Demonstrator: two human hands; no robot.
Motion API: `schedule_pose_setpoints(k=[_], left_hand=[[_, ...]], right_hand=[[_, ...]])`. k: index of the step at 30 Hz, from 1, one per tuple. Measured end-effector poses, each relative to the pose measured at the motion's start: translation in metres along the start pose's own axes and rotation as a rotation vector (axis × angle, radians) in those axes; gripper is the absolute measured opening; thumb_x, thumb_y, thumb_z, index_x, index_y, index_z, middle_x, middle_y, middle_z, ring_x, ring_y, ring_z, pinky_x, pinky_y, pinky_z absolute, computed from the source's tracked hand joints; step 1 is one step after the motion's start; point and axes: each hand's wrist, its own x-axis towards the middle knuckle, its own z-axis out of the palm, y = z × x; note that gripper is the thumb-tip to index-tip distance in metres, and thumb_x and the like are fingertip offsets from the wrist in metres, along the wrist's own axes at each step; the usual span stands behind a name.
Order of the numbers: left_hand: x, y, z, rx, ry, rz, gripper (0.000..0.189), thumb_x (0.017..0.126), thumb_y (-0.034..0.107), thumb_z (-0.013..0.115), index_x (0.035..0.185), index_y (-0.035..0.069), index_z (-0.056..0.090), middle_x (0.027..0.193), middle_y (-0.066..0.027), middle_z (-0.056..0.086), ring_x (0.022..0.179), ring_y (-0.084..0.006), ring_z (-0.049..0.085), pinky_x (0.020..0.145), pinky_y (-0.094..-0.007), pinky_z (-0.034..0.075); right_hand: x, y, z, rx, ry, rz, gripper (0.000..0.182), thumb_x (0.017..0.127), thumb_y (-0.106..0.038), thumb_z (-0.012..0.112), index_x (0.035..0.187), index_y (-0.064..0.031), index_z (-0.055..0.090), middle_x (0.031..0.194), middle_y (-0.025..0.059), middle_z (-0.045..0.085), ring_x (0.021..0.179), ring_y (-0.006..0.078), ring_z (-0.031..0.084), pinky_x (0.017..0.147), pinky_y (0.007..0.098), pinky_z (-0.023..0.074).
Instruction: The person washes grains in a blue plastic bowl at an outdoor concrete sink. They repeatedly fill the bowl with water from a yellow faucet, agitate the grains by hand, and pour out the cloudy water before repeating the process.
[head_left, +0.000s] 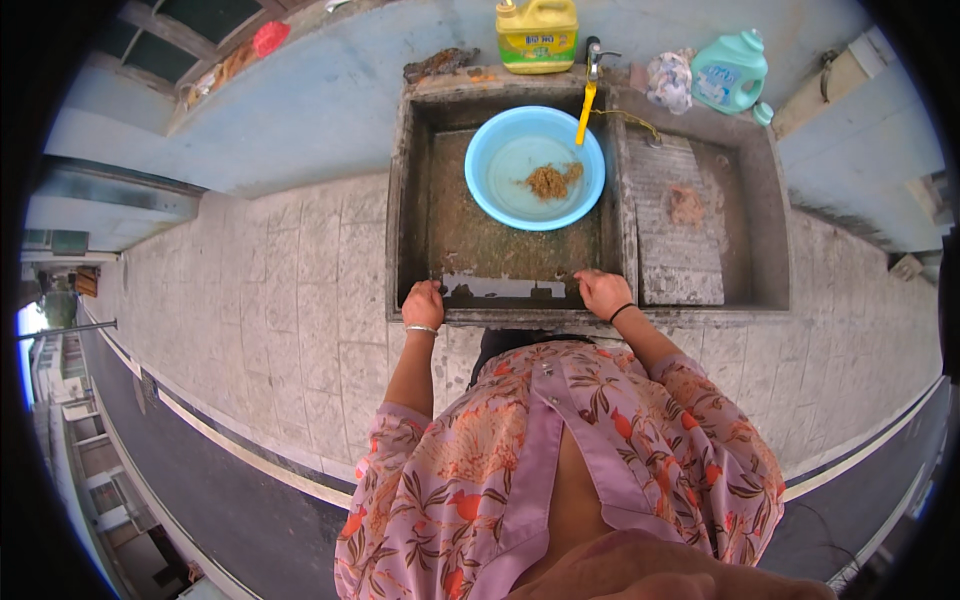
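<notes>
Both hands are at the near rim of a concrete sink (510, 318). My left hand (424, 304) is over its front left corner, fingers curled and a bangle at the wrist. Near the divider, my right hand (604, 293) is loosely closed, with a dark band on that wrist. I see nothing held in either; the undersides of the fingers are hidden. Beyond them, a light-blue plastic basin (480, 195) sits in the left compartment. A brown, fibrous clump (551, 182) lies in it. A yellow tube (586, 116) hangs from the faucet (594, 61) over the basin.
The right compartment holds a ridged washboard slab (671, 262) with a pinkish patch (685, 205). Along the back ledge stand a yellow jug (537, 37), a bunched cloth (670, 81) and a teal detergent bottle (727, 71). Shallow water (502, 286) lies at the sink's front.
</notes>
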Motion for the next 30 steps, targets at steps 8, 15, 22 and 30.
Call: schedule_pose_setpoints(k=[8,15,22,30], left_hand=[[-0.0001,-0.0022,0.0012,-0.002,0.013,0.006,0.011,0.081,0.014,0.051,0.082,0.010,0.061,0.084,-0.0107,0.061,0.079,-0.0312,0.059,0.067,-0.0418,0.049],[0.0017,-0.0020,0.0027,0.012,0.012,0.028,0.010,0.082,0.012,0.051,0.083,0.009,0.061,0.083,-0.0114,0.062,0.080,-0.0320,0.059,0.067,-0.0418,0.048],[0.0007,-0.0013,0.0019,0.008,0.010,0.002,0.011,0.081,0.014,0.052,0.084,0.010,0.062,0.083,-0.0106,0.061,0.079,-0.0312,0.059,0.066,-0.0413,0.049],[0.0007,-0.0025,0.0032,0.001,0.021,0.011,0.011,0.081,0.014,0.052,0.083,0.011,0.062,0.083,-0.0099,0.061,0.079,-0.0308,0.059,0.066,-0.0412,0.049]], right_hand=[[0.0013,-0.0024,-0.0012,-0.005,0.025,-0.008,0.016,0.081,-0.014,0.053,0.091,-0.0083,0.064,0.085,0.0158,0.065,0.072,0.0312,0.063,0.067,0.0402,0.0517],[0.0013,-0.0011,-0.0012,0.000,-0.005,0.021,0.018,0.083,-0.015,0.051,0.094,-0.0080,0.064,0.086,0.0152,0.065,0.073,0.0311,0.063,0.066,0.0413,0.0520],[0.0007,0.0044,0.0056,-0.019,0.021,-0.023,0.018,0.083,-0.016,0.051,0.094,-0.0086,0.063,0.087,0.0155,0.065,0.072,0.0314,0.062,0.066,0.0414,0.0521],[0.0017,0.0013,0.0016,-0.030,-0.034,0.013,0.019,0.084,-0.016,0.051,0.096,-0.0095,0.063,0.091,0.0156,0.065,0.074,0.0301,0.063,0.067,0.0408,0.0527]])
